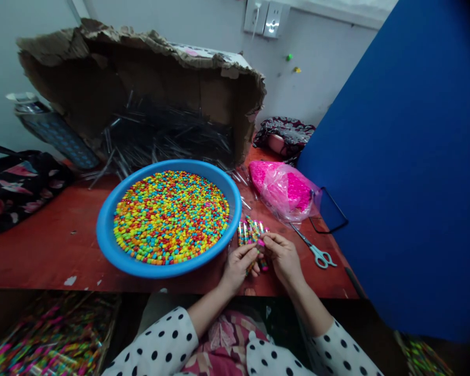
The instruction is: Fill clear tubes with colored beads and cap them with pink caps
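Close to the table's front edge, my left hand (237,267) is closed around a clear tube of colourful candies, mostly hidden by my fingers. My right hand (285,258) pinches a small pink cap (260,243) at the upper end of that tube. Just beyond my fingers lie several filled candy tubes (244,233) with pink ends. To the left of my hands stands a blue basin (108,253) holding a broad layer of small multicoloured candies (172,216).
A torn cardboard box (215,94) with clear empty tubes (172,130) stands behind the basin. Right of it lie a plastic bag of pink caps (284,188) and scissors (321,257). A blue panel (399,172) borders the right; a floral bag (21,185) sits left.
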### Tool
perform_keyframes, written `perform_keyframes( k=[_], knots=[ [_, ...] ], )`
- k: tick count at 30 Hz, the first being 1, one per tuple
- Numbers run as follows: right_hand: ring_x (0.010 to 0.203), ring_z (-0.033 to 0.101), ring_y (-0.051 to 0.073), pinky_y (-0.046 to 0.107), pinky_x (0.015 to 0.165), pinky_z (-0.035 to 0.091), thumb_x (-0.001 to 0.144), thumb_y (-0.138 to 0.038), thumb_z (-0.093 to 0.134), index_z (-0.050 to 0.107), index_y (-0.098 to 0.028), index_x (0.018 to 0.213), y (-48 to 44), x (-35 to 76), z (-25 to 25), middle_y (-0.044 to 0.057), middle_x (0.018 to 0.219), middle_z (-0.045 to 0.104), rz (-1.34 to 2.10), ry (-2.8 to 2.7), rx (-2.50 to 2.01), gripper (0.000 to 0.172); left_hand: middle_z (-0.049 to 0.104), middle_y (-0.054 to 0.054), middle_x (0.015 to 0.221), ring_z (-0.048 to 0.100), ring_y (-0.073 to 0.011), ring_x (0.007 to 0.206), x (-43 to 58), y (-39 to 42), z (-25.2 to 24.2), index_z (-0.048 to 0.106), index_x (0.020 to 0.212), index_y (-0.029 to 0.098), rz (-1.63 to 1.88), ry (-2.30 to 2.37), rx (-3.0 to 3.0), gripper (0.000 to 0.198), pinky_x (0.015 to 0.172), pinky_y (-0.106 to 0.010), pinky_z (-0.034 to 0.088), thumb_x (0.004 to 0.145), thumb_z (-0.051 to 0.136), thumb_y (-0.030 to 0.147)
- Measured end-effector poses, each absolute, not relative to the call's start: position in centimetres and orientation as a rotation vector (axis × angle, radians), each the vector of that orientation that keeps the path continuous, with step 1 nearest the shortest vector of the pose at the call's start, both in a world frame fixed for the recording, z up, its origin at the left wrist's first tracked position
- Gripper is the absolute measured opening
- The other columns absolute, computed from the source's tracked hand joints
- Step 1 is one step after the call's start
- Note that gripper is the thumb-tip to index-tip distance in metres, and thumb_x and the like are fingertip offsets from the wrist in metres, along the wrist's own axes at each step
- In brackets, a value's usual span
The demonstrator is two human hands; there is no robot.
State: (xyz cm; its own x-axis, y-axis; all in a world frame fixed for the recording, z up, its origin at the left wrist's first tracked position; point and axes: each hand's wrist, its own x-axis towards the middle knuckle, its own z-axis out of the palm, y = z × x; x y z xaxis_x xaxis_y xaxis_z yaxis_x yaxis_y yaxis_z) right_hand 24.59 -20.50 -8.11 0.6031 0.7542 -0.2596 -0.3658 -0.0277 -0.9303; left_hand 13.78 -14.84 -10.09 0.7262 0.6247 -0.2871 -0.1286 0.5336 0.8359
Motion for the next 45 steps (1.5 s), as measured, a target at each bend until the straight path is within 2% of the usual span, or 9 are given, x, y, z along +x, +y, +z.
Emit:
perform_keyframes(
  k=[4,7,10,18,23,28,33,41,45],
  knots=[
    [0.061,0.061,0.016,0.029,0.058,0.05,0.074,-0.043,0.063,0.064,-0.016,0.089,-21.3,25.8,-8.1,0.003,0.071,0.065,0.744,-0.539,-1.517,0.03,0.06,-0.003,0.072,0.053,-0.0108,0.049,12.9,-15.1,-9.4,0.06,0.102,0.013,0.487,0.659,1.088,0.041,0.046,-0.023,0.042,0.08,0.052,0.047],
    [0.086,0.061,0.022,0.037,0.078,0.048,0.081,-0.044,0.054,0.064,-0.017,0.096,-22.5,27.6,-8.1,0.009,0.094,0.066,0.396,-0.84,-1.897,0.033,0.059,-0.006,0.084,0.059,-0.0178,0.078,12.3,-15.0,-8.1,0.058,0.097,0.018,0.622,0.729,1.563,0.032,0.072,-0.031,0.047,0.089,0.038,0.041],
    [0.096,0.059,0.026,0.042,0.085,0.044,0.085,-0.046,0.046,0.061,-0.016,0.108,-23.2,28.4,-8.4,0.013,0.106,0.063,0.252,-1.016,-2.236,0.041,0.055,-0.011,0.104,0.052,-0.0234,0.1,12.9,-14.1,-7.6,0.058,0.091,0.018,0.679,0.817,1.982,0.027,0.092,-0.04,0.039,0.09,0.036,0.034],
    [0.112,0.05,0.032,0.041,0.086,0.042,0.087,-0.054,0.037,0.04,-0.012,0.132,-21.2,25.2,-9.1,0.018,0.121,0.054,0.262,-1.145,-2.5,0.061,0.058,-0.012,0.102,0.05,-0.0265,0.106,14.8,-11.7,-9.5,0.055,0.093,0.018,0.71,0.881,2.019,0.018,0.097,-0.045,0.034,0.088,0.041,0.027],
    [0.109,0.052,0.03,0.04,0.084,0.043,0.091,-0.047,0.035,0.04,-0.017,0.132,-20.7,25.3,-8.5,0.014,0.122,0.055,0.186,-1.206,-2.516,0.052,0.054,-0.013,0.114,0.049,-0.0248,0.111,13.4,-12.7,-9.3,0.054,0.097,0.018,0.676,0.755,2.097,0.022,0.098,-0.042,0.035,0.09,0.035,0.027],
    [0.107,0.052,0.031,0.04,0.085,0.042,0.092,-0.039,0.032,0.047,-0.011,0.126,-20.4,25.7,-8.5,0.016,0.117,0.057,0.19,-1.229,-2.551,0.046,0.059,-0.01,0.088,0.056,-0.0256,0.092,14.2,-12.5,-8.5,0.055,0.093,0.018,0.6,0.877,1.929,0.02,0.089,-0.041,0.039,0.087,0.039,0.028],
    [0.106,0.054,0.029,0.038,0.085,0.043,0.093,-0.035,0.028,0.046,-0.011,0.13,-19.5,25.4,-8.6,0.016,0.115,0.058,0.255,-1.217,-2.512,0.046,0.06,-0.01,0.087,0.056,-0.0241,0.089,16.7,-10.8,-7.7,0.054,0.093,0.016,0.543,0.898,1.669,0.018,0.088,-0.039,0.039,0.084,0.041,0.024],
    [0.11,0.053,0.025,0.039,0.092,0.041,0.093,-0.034,0.022,0.047,-0.013,0.131,-18.7,24.9,-10.1,0.016,0.12,0.057,0.317,-1.02,-2.175,0.051,0.054,-0.019,0.122,0.046,-0.0291,0.119,18.0,-11.3,-8.4,0.047,0.112,0.015,0.553,1.003,1.549,0.031,0.099,-0.041,0.033,0.086,0.04,0.031],
    [0.117,0.049,0.026,0.042,0.098,0.036,0.091,-0.039,0.022,0.046,-0.009,0.132,-18.5,24.5,-10.8,0.018,0.127,0.053,0.321,-0.92,-2.08,0.056,0.048,-0.014,0.132,0.035,-0.0275,0.129,18.4,-11.7,-8.9,0.049,0.114,0.019,0.676,0.948,1.122,0.037,0.105,-0.037,0.025,0.081,0.055,0.034]
  ],
)
